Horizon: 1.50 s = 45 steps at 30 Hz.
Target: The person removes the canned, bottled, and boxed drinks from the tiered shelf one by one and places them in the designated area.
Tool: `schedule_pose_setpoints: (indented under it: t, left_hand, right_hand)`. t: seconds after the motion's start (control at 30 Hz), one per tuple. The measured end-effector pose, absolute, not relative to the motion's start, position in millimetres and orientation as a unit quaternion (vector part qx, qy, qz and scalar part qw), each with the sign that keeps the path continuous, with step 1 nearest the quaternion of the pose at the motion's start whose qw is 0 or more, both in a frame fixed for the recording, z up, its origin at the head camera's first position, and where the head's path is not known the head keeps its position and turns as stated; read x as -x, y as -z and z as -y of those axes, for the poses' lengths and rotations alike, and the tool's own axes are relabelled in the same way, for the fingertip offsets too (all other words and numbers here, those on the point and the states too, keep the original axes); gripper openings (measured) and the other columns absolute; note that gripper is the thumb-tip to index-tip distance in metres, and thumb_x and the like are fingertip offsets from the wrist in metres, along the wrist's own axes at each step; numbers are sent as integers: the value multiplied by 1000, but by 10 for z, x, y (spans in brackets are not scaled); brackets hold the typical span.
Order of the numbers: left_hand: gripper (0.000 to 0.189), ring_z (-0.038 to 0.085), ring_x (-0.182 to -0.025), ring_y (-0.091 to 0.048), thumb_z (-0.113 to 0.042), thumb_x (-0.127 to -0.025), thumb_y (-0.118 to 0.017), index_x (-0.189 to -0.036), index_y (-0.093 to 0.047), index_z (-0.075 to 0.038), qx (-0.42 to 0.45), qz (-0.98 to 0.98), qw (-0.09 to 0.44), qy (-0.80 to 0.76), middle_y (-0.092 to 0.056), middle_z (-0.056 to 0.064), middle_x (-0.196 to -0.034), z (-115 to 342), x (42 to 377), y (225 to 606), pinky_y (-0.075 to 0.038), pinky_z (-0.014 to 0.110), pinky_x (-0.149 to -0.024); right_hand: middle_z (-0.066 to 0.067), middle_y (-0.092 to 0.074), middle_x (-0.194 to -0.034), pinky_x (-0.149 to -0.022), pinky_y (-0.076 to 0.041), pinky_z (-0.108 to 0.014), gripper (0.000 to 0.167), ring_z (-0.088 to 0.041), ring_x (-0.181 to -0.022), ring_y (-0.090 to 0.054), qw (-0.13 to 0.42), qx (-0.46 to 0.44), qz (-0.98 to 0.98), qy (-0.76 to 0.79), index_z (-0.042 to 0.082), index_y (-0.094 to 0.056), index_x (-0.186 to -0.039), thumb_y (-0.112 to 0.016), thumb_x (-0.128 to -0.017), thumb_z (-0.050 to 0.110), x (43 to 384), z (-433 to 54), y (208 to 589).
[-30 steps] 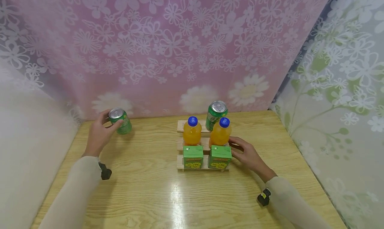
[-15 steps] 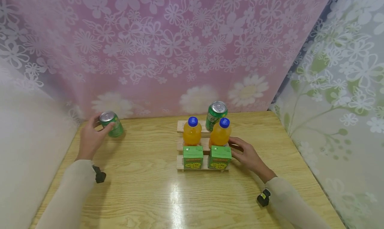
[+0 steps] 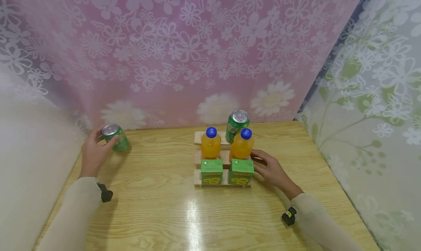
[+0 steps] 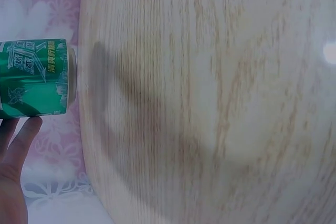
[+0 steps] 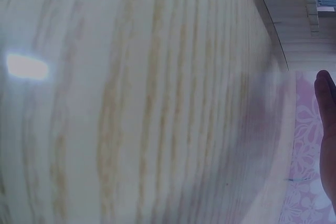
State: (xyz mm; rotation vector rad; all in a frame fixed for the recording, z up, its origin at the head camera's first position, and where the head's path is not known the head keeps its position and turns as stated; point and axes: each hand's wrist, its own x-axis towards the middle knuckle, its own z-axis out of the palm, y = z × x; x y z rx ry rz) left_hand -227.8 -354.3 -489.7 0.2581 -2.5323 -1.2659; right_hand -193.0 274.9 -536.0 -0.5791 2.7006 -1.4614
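Note:
My left hand (image 3: 93, 154) grips a green soda can (image 3: 121, 143) at the table's far left, thumb across its front and fingers behind. In the left wrist view the can (image 4: 37, 77) shows its printed side, with a shadow on the wood close by. My right hand (image 3: 271, 168) rests by the right side of a small three-step wooden rack (image 3: 198, 178), its fingertips partly hidden behind the drinks. That rack bears a second green can (image 3: 232, 132) at the back right, two orange juice bottles (image 3: 210, 148) in the middle, and two green drink cartons (image 3: 211, 176) in front.
A wood-grain table (image 3: 158, 207) lies under everything. Pink flowered cloth (image 3: 171, 61) hangs along its back edge, with a pale wall covering (image 3: 371, 134) at the right. On each sleeve sits a small black wrist camera (image 3: 289, 216).
My left hand has moved left and a little nearer, carrying the can with it. My right hand and the rack have stayed where they were.

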Motion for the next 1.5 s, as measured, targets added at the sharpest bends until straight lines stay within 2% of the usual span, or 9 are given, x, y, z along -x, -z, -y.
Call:
schedule_pose_setpoints:
  t: [0.1, 0.27, 0.37, 0.47, 0.6, 0.8, 1.0, 1.23, 1.5]
  left_hand:
    - [78, 40, -144, -59, -49, -101, -76, -166, -46, -17, -104, 882, 148, 436, -57, 16, -162, 3559, 2261, 4905, -55, 18, -97]
    - [80, 43, -147, -56, -52, -102, -74, -166, -45, -14, -116, 880, 141, 439, -53, 18, -165, 3596, 2238, 4920, -50, 61, -117]
    - [81, 44, -148, -54, -53, -102, -74, -166, -44, -15, -126, 876, 139, 444, -52, 18, -166, 3620, 2219, 4928, -46, 67, -119]
    - [80, 41, -148, -55, -54, -101, -74, -166, -45, -18, -143, 875, 136, 443, -53, 15, -166, 3636, 2203, 4940, -49, 63, -117]
    - [78, 37, -146, -57, -54, -100, -75, -166, -47, -23, -157, 875, 137, 436, -55, 11, -165, 3656, 2181, 4962, -54, 47, -106]
    - [78, 36, -146, -58, -54, -100, -76, -165, -48, -23, -158, 876, 136, 435, -55, 10, -165, 3677, 2172, 4998, -51, 27, -94]
    - [78, 36, -146, -58, -54, -100, -76, -165, -47, -22, -153, 876, 138, 436, -54, 10, -166, 3701, 2185, 5045, -50, 25, -94]
    - [77, 38, -146, -57, -53, -99, -77, -162, -48, -19, -152, 871, 136, 446, -53, 11, -166, 3741, 2183, 5100, -45, 15, -84]
    - [74, 36, -145, -55, -54, -99, -77, -161, -49, -24, -149, 865, 130, 460, -53, 10, -165, 3725, 2159, 5099, -46, 15, -85]
  right_hand:
    - [-18, -59, -157, -115, -52, -57, 55, -43, -143, -59, 10, 185, -864, 468, 6, -57, -158, -73, -105, 9, 1932, -2750, 5359]
    - [-18, -59, -157, -115, -52, -56, 55, -43, -143, -59, 10, 183, -863, 471, 6, -57, -157, -73, -105, 8, 1930, -2749, 5362]
    - [-18, -59, -157, -115, -52, -56, 55, -43, -143, -59, 9, 186, -861, 473, 6, -57, -157, -73, -105, 8, 1925, -2746, 5360]
    - [-18, -59, -157, -115, -52, -56, 55, -43, -143, -59, 9, 187, -860, 475, 6, -57, -157, -73, -105, 8, 1922, -2744, 5357]
    - [-18, -59, -157, -115, -52, -57, 55, -43, -143, -59, 9, 187, -860, 476, 7, -57, -157, -73, -105, 8, 1920, -2745, 5356]
    - [-18, -59, -157, -115, -52, -57, 55, -44, -143, -59, 9, 187, -859, 477, 6, -57, -157, -73, -105, 8, 1915, -2744, 5350]
    - [-18, -59, -157, -115, -52, -56, 55, -44, -143, -59, 10, 186, -858, 478, 6, -57, -157, -74, -105, 9, 1910, -2740, 5341]
    - [-18, -59, -157, -114, -52, -56, 54, -44, -142, -59, 6, 187, -859, 476, 6, -58, -156, -73, -104, 7, 1901, -2734, 5334]
    - [-19, -59, -157, -114, -52, -56, 54, -44, -142, -59, 4, 188, -860, 474, 4, -57, -156, -73, -104, 6, 1898, -2738, 5332]
